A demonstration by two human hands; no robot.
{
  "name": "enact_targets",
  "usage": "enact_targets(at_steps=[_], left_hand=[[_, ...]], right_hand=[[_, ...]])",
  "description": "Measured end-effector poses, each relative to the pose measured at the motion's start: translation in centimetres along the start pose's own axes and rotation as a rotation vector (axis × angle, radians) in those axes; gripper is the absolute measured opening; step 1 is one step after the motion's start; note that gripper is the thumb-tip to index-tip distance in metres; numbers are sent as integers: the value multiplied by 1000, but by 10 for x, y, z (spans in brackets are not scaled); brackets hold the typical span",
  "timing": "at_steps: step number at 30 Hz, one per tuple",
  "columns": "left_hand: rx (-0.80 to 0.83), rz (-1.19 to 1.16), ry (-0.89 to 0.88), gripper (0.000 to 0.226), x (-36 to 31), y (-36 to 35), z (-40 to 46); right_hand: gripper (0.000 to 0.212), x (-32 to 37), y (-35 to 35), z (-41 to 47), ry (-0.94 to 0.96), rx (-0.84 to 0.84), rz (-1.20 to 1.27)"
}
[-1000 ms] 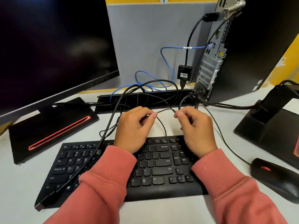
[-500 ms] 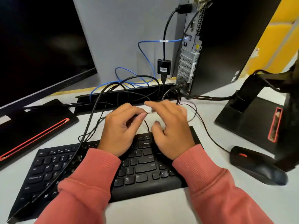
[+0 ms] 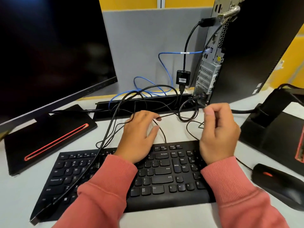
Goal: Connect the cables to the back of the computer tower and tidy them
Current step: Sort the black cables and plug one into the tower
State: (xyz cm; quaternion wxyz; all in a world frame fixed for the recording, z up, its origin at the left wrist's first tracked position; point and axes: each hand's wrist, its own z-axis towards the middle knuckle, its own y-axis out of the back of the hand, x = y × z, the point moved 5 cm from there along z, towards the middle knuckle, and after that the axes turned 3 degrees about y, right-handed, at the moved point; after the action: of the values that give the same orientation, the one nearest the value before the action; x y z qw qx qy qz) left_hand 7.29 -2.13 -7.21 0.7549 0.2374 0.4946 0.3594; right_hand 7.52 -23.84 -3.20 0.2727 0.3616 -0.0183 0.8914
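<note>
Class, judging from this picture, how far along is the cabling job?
Done: blue cable and a black adapter lead are plugged into the tower. In hand: left hand and right hand work a thin black cable. Left: loose black cables sprawl over the keyboard, untidied.

Letters and numerals on keyboard (image 3: 162, 171) keys

A grey partition panel (image 3: 148, 46) backs the pale desk (image 3: 14, 195), seemingly before yellow wall (image 3: 131, 2).
</note>
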Motion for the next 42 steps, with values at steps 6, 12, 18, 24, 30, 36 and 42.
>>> enact_targets(at_steps=[6,12,18,24,30,36,42], left_hand=[[73,184,128,55,11,-4,1],[-34,136,234,49,20,2,3],[-250,117,278,40,29,17,5],[-18,147,48,48,-1,-1,4],[135,125,48,53,1,-10,3],[201,-56,-15,34,2,-14,5],[-106,-131,-33,44,-6,6,2]], right_hand=[[15,2,6,-1,-9,-110,34],[14,-8,12,2,-73,-180,40],[18,-17,39,19,-84,-455,156],[22,12,21,8,75,-344,374],[18,36,6,-3,234,-99,420],[44,31,-6,-10,201,224,304],[8,-10,-25,-6,-37,359,-66]])
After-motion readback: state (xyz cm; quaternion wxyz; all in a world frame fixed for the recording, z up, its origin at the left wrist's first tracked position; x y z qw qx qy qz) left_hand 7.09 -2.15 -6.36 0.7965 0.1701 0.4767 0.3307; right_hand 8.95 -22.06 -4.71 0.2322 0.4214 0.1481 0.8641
